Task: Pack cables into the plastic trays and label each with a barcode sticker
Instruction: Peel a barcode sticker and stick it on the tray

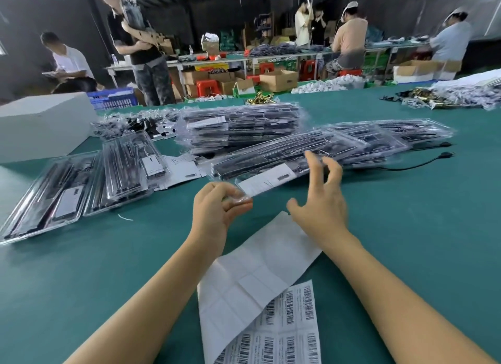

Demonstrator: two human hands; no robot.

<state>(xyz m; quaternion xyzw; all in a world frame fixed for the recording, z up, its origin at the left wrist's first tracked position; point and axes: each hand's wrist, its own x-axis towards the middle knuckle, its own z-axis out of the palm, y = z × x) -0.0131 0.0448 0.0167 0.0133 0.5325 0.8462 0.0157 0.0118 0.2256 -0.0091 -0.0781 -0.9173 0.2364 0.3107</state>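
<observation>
Plenty of packed trays already lie stacked on the green bench (406, 228), many showing white labels. The left hand (217, 209) pinches the near tray (284, 157) by its corner; the right hand (322, 201) hovers spread above it. The sticker sheet (292, 323) is part-used, so labelling looks unfinished.

both forearms bare to the frame edge, no sleeves; left hand (217, 209) and right hand (321, 201) gloveless, ringless.

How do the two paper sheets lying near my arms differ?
The blank white backing sheet has had its labels peeled off, leaving empty rectangles; the barcode sticker sheet still carries printed labels. The blank one lies farther out and partly under the right hand. Both rest on the green table.
</observation>
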